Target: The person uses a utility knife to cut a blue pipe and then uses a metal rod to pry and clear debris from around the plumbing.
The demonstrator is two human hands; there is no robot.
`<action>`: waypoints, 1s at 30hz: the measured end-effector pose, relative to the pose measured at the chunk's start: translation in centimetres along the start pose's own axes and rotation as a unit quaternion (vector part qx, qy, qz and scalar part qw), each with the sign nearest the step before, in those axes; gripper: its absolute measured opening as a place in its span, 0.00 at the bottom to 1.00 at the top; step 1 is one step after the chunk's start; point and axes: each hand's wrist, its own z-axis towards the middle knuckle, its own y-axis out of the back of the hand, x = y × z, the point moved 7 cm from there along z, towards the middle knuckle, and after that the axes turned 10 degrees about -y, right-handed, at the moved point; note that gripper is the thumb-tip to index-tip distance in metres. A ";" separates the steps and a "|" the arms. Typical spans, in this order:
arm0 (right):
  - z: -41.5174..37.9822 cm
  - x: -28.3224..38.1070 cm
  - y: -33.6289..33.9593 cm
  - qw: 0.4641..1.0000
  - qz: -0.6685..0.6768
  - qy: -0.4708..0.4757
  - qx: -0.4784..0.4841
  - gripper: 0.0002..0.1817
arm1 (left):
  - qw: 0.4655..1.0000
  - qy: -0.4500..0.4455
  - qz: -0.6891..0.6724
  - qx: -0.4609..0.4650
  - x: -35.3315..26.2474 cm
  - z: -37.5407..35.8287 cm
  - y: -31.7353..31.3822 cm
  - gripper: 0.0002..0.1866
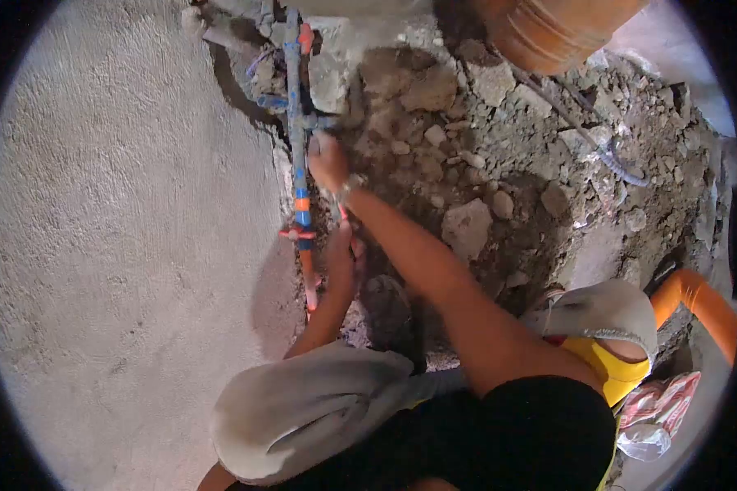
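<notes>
Concrete slab (pixel 123 229), left of the grip. Pipe (pixel 299 164), blue with orange fittings, along the slab edge; left hand (pixel 340 258) closed on its lower stretch, right hand (pixel 327 159) closed above. Rubble (pixel 467 164), right of the grip: loose stones could slide onto the pipe.

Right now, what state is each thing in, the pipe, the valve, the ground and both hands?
Blue pipe: exposed, running along the slab edge.
Red valve handle: crosswise to the pipe.
Rubble: dug up, loose.
Right hand: grip closed near a pipe joint.
Left hand: against the pipe beside the valve, grip unclear.
Orange pipe: lying uncovered.
</notes>
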 end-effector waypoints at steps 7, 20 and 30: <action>-1.4 1.6 0.8 0.983 -0.072 -0.127 0.109 0.19 | 0.998 0.019 0.049 -0.033 -0.1 -1.6 -0.7 0.16; -1.2 0.8 0.3 1.000 0.012 0.013 -0.010 0.19 | 0.999 -0.026 0.025 -0.003 -0.6 -0.7 0.4 0.13; 0.6 1.0 -0.2 1.000 0.005 0.018 0.008 0.21 | 1.000 -0.015 0.025 -0.001 -1.2 0.1 -0.1 0.13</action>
